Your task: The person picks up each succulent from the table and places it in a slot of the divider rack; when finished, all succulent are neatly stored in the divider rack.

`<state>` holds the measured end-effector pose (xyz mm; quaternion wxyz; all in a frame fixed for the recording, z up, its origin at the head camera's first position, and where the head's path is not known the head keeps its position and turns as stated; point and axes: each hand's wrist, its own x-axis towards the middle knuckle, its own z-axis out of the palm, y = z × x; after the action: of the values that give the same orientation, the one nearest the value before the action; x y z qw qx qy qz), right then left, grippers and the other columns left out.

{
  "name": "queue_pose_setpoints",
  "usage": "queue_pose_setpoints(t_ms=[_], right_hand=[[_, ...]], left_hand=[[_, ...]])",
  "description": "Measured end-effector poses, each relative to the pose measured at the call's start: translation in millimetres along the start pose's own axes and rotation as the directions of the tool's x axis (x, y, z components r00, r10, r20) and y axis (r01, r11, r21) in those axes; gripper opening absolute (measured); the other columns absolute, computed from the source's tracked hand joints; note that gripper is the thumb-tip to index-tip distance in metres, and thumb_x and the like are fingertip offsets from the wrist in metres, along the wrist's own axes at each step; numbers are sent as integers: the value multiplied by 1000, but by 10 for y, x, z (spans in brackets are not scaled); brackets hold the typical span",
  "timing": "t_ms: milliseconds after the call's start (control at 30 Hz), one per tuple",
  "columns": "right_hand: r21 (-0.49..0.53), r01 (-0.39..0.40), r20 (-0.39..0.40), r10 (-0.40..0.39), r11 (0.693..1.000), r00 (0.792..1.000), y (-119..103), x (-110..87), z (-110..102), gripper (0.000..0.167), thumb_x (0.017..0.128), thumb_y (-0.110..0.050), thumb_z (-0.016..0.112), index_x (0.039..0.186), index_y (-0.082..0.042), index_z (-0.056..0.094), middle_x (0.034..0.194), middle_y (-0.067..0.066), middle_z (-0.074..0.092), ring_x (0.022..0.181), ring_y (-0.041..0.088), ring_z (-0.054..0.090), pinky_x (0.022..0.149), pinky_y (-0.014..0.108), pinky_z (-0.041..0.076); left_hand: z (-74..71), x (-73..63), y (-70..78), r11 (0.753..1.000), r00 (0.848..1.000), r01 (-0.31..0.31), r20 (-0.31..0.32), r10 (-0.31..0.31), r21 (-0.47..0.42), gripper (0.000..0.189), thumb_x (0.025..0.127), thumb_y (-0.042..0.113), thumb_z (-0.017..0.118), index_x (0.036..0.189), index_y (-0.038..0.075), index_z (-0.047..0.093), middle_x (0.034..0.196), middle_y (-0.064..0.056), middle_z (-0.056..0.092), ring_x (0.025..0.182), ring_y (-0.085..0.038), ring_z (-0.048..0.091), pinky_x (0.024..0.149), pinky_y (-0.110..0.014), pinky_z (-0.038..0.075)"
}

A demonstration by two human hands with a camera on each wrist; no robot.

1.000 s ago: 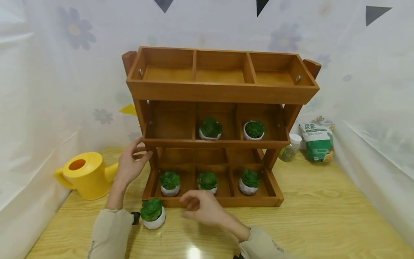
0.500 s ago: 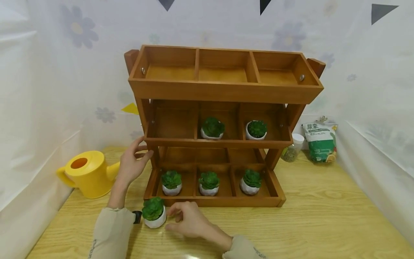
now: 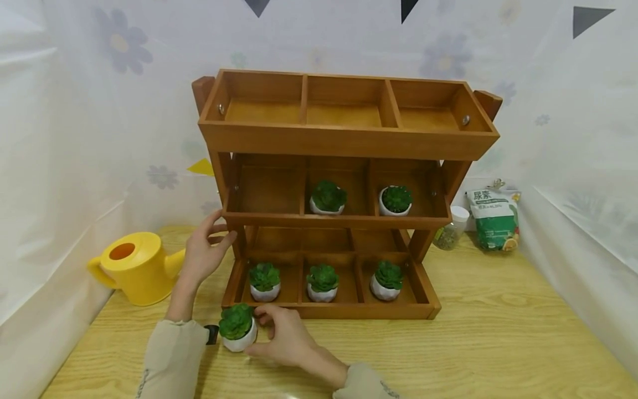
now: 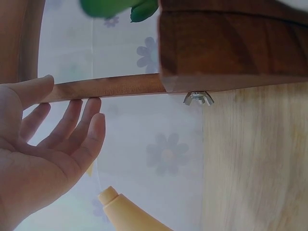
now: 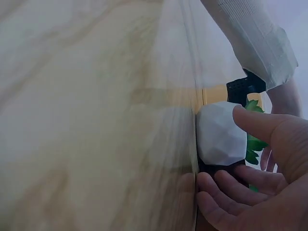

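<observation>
A succulent in a white faceted pot stands on the table before the left front corner of a three-tier wooden plant stand. My right hand is at this pot's right side, thumb in front and forefinger behind. The right wrist view shows the thumb overlapping the white pot, with the other fingertips close to its far side. My left hand holds the stand's left post, with the thumb on one face and fingers on the other; the post runs between them in the left wrist view.
On the bottom tier sit three potted succulents, one per compartment. The middle tier has two more, in the centre and right. A yellow watering can stands left; a lidded jar and a green-white bag stand right.
My right hand has moved left from in front of the bottom tier's middle compartment to the pot on the table. My left hand stays at the post, and the pots stay in place.
</observation>
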<state>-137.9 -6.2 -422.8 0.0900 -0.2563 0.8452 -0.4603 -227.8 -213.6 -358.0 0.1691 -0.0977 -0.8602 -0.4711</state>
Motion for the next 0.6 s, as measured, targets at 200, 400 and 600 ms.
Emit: queue_pose_setpoints(t_ms=[200, 400, 600], right_hand=[[-97, 39, -43, -43, 995, 998, -16, 52, 74, 52, 74, -37, 82, 118, -13, 64, 101, -10, 65, 91, 3, 59, 75, 17, 49], [-114, -33, -67, 26, 993, 997, -66, 89, 112, 54, 71, -44, 83, 113, -15, 65, 98, -7, 67, 87, 5, 62, 71, 20, 51], [-126, -19, -74, 10, 992, 997, -64, 90, 104, 49, 72, -38, 84, 111, -14, 68, 94, -9, 66, 85, 4, 61, 70, 18, 50]], left_hand=[[0, 1, -7, 1000, 1000, 5, 3, -5, 3, 56, 97, 15, 58, 147, 4, 36, 127, -28, 54, 111, -42, 56, 92, -56, 47], [-3, 1, -9, 1000, 1000, -10, -1, 10, 6, 57, 96, 16, 58, 147, 4, 36, 128, -27, 53, 110, -42, 56, 91, -56, 47], [-3, -4, -5, 1000, 1000, 0, 2, 0, 2, 57, 96, 16, 59, 147, 4, 36, 128, -27, 54, 111, -42, 56, 92, -56, 47]])
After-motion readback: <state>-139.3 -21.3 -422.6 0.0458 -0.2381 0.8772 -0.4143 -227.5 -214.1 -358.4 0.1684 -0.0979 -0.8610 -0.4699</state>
